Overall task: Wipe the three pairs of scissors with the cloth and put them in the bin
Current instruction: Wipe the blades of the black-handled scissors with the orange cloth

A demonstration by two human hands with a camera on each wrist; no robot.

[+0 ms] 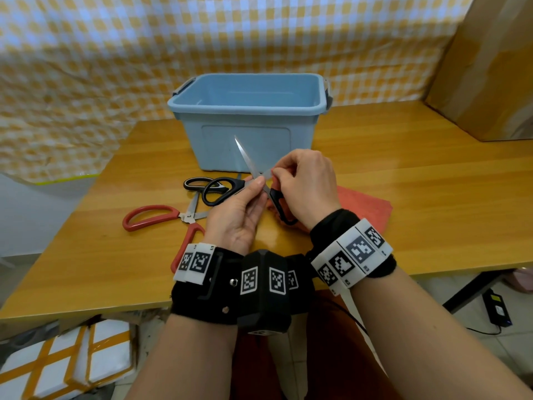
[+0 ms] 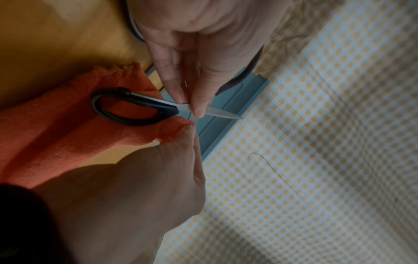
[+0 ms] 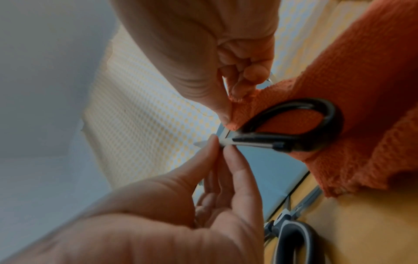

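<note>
Black-handled scissors (image 1: 245, 157) are held spread apart above the table, one blade pointing up in front of the blue bin (image 1: 245, 109). My left hand (image 1: 259, 183) pinches them by the blade near the pivot (image 2: 192, 107), palm up. My right hand (image 1: 274, 176) pinches a corner of the orange cloth (image 1: 366, 206) right at the pivot (image 3: 230, 116); the rest of the cloth lies on the table under one handle (image 3: 332, 116). Red-handled scissors (image 1: 150, 216) and black-and-white-handled scissors (image 1: 196, 182) lie on the table left of my hands. No scissors show inside the bin.
The wooden table (image 1: 403, 168) has its front edge just under my wrists. A tall cardboard box (image 1: 490, 67) leans at the back right. A yellow checked sheet (image 1: 115, 53) hangs behind the bin and drapes off the table's left side.
</note>
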